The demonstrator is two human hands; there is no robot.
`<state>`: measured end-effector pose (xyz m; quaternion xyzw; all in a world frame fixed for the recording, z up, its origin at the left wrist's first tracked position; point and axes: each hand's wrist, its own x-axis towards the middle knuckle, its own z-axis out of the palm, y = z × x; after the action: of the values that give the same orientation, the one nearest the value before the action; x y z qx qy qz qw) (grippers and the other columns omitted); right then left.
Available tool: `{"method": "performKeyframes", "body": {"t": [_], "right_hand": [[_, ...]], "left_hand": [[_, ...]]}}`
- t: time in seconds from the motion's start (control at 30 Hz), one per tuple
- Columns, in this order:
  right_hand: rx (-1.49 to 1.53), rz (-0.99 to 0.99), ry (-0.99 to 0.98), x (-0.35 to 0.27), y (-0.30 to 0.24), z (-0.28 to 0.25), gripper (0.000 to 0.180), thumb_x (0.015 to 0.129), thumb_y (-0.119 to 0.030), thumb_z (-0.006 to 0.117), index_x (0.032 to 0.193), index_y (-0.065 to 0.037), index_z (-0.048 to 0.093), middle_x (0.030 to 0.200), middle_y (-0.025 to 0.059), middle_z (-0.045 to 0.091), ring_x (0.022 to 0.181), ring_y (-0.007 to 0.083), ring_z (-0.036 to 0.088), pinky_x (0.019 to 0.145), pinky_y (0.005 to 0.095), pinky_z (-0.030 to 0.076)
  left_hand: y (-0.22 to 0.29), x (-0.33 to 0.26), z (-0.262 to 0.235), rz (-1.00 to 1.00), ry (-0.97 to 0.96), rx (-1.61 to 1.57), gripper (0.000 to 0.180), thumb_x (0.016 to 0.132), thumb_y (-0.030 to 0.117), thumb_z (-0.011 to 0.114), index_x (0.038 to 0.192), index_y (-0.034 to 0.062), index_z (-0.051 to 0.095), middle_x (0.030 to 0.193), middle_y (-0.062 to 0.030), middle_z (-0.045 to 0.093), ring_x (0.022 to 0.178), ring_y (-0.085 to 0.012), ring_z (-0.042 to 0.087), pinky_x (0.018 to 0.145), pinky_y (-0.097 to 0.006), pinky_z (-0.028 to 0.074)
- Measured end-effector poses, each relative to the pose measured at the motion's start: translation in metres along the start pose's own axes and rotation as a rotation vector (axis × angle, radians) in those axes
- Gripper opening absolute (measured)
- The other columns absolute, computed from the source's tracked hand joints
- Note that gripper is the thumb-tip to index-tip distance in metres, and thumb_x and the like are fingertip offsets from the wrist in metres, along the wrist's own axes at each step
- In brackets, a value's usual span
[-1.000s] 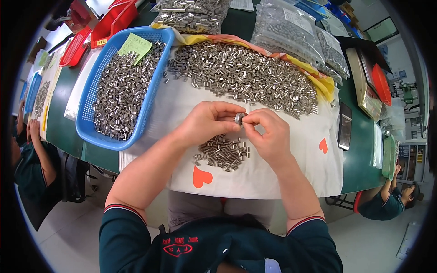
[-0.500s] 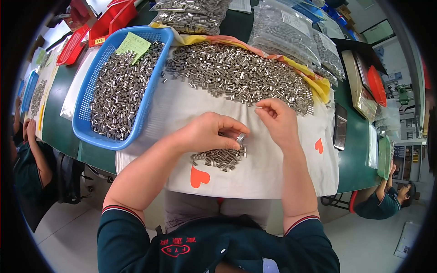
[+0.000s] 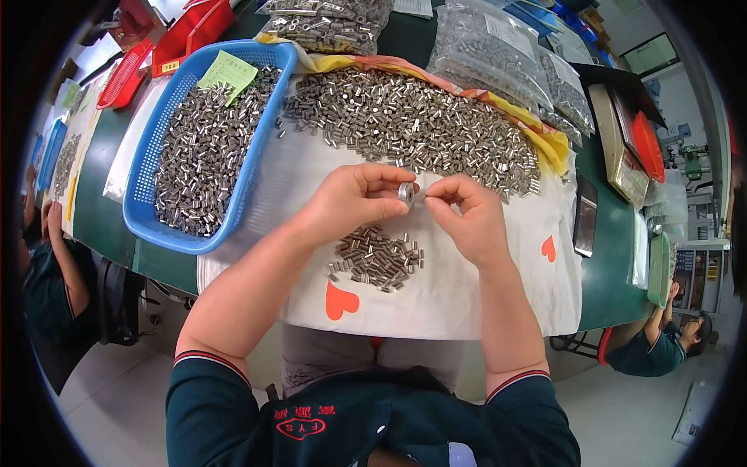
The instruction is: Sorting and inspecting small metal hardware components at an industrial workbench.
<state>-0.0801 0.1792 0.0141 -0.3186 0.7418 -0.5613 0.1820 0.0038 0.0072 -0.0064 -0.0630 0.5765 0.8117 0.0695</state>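
Observation:
My left hand [image 3: 350, 201] grips a small round metal ring [image 3: 406, 194] between thumb and fingers, its bore turned toward the right. Close beside it, my right hand [image 3: 468, 214] is pinched, with its fingertips just short of the ring. Whatever sits in that pinch is too small to make out. Below the left hand lies a small heap of short metal cylinders [image 3: 380, 258] on the white cloth [image 3: 459, 300]. Beyond both hands spreads a much larger pile of the same cylinders [image 3: 420, 124].
A blue basket [image 3: 138, 183] of cylinders with a green paper slip [image 3: 227, 76] stands left. Yellow-orange fabric [image 3: 506, 109] edges the large pile. Bags of metal parts [image 3: 486, 54] lie behind it. At right is a dark phone [image 3: 585, 214]. Other people work at both sides.
My left hand has moved up and away from the small heap with the ring, turning it toward the right hand. My right hand has drawn back from the large pile's edge to the ring.

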Motion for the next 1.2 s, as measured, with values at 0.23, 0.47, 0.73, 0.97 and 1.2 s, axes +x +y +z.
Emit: {"method": "performKeyframes", "body": {"t": [0.23, 0.47, 0.73, 0.97, 1.2], "right_hand": [[-0.134, -0.057, -0.003, -0.003, -0.005, 0.007, 0.007, 0.070, -0.001, 0.061, 0.077, -0.002, 0.059, 0.072, 0.0039, 0.058, 0.064, 0.0130, 0.055, 0.059, 0.0247, 0.045], [-0.473, -0.390, 0.112, -0.004, -0.001, 0.017, 0.008, 0.068, -0.001, 0.062, 0.074, -0.002, 0.058, 0.069, 0.0062, 0.057, 0.063, 0.0177, 0.055, 0.058, 0.0276, 0.045], [-0.035, 0.097, -0.151, 0.001, 0.000, -0.003, 0.011, 0.071, -0.005, 0.065, 0.075, -0.001, 0.057, 0.070, 0.0001, 0.058, 0.064, 0.0062, 0.053, 0.058, 0.0219, 0.043], [-0.069, 0.098, 0.001, 0.014, 0.012, -0.010, 0.009, 0.073, -0.009, 0.064, 0.080, -0.004, 0.062, 0.071, 0.0022, 0.058, 0.061, 0.0108, 0.054, 0.058, 0.0230, 0.043], [-0.809, -0.252, 0.212, 0.023, 0.027, 0.014, 0.007, 0.070, -0.008, 0.060, 0.076, -0.007, 0.062, 0.073, 0.0077, 0.055, 0.074, 0.0256, 0.053, 0.067, 0.0349, 0.043]], "left_hand": [[-0.001, -0.001, 0.000, 0.007, -0.022, 0.066, 0.036, 0.075, -0.004, 0.062, 0.111, -0.0011, 0.054, 0.084, 0.0006, 0.058, 0.075, -0.0031, 0.052, 0.066, -0.017, 0.045], [0.001, -0.001, 0.004, -0.002, 0.068, 0.219, 0.036, 0.075, -0.004, 0.062, 0.110, -0.0020, 0.055, 0.082, 0.0001, 0.058, 0.073, -0.0038, 0.053, 0.065, -0.018, 0.046], [0.000, -0.005, 0.006, 0.010, -0.033, 0.191, 0.036, 0.075, -0.006, 0.061, 0.110, -0.0044, 0.054, 0.094, -0.0064, 0.061, 0.081, -0.0090, 0.057, 0.070, -0.021, 0.048], [0.007, -0.008, 0.012, 0.020, -0.128, 0.510, 0.035, 0.072, 0.008, 0.068, 0.106, 0.0054, 0.060, 0.085, -0.0044, 0.063, 0.077, -0.0083, 0.058, 0.071, -0.023, 0.048], [-0.002, -0.006, 0.007, 0.092, -0.131, 0.438, 0.035, 0.071, 0.008, 0.069, 0.104, 0.0066, 0.061, 0.079, -0.0019, 0.061, 0.072, -0.0076, 0.054, 0.068, -0.023, 0.046]]}}
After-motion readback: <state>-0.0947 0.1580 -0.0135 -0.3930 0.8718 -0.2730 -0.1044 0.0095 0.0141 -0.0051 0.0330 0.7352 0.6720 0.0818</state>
